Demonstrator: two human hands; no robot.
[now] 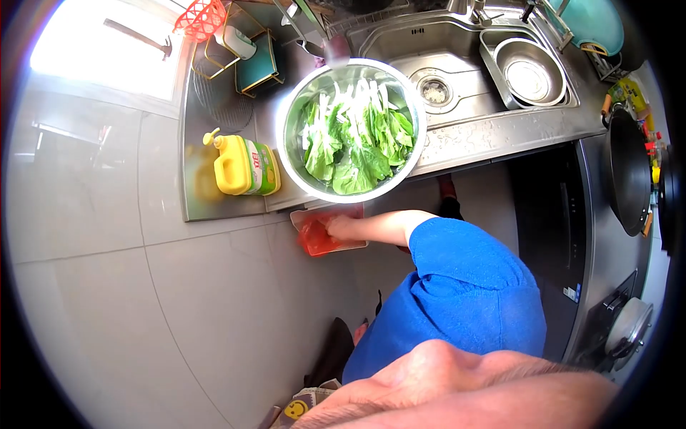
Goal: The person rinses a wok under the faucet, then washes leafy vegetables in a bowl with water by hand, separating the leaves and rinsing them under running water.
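Observation:
My right hand [341,227] reaches down to the left at the end of a blue sleeve. It is at a red plastic bag [314,237] in a light-rimmed bin below the counter edge, and its fingertips are too unclear to tell what they hold. My left hand does not show. Just above, a large steel bowl [284,136] of green leafy vegetables [354,136] stands on the counter beside the sink. Left of the bowl is a yellow pump bottle [232,166] with a green label.
The steel sink [457,79] holds a round metal basin [529,71] at its right. A wire rack [251,68] and a red basket [200,18] are at the upper left. A dark wok [627,171] and a lidded pot [629,327] are on the right. Tiled wall [78,193] borders the left.

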